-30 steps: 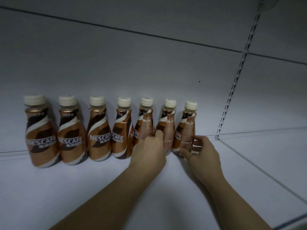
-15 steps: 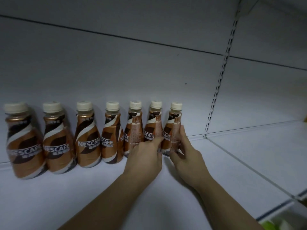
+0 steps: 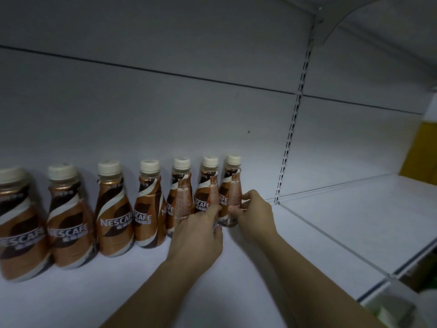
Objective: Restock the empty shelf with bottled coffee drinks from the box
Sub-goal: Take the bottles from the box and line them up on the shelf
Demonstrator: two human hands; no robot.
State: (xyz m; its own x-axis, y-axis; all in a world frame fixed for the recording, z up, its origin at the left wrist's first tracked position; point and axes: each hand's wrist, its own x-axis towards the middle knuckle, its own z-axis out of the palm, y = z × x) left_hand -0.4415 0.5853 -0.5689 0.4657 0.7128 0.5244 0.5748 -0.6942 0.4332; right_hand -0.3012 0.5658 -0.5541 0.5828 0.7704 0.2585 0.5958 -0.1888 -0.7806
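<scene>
Several brown Nescafe coffee bottles (image 3: 113, 216) with cream caps stand in a row along the back of the white shelf (image 3: 132, 287). My right hand (image 3: 254, 215) wraps the lower part of the rightmost bottle (image 3: 230, 185), thumb in front and fingers behind. My left hand (image 3: 201, 230) grips the base of the bottle beside it (image 3: 205, 188), its fingers curled around the front. Both bottles stand upright on the shelf. The box is not in view.
A slotted upright (image 3: 293, 119) divides the back panel just right of the row. Beyond it lies another white shelf section (image 3: 354, 216). A shelf bracket (image 3: 331, 22) hangs overhead. Something yellow (image 3: 418, 152) shows at the far right edge.
The view has swung left and down a little. My right hand has closed further around the rightmost bottle, and my left hand stays on its neighbour.
</scene>
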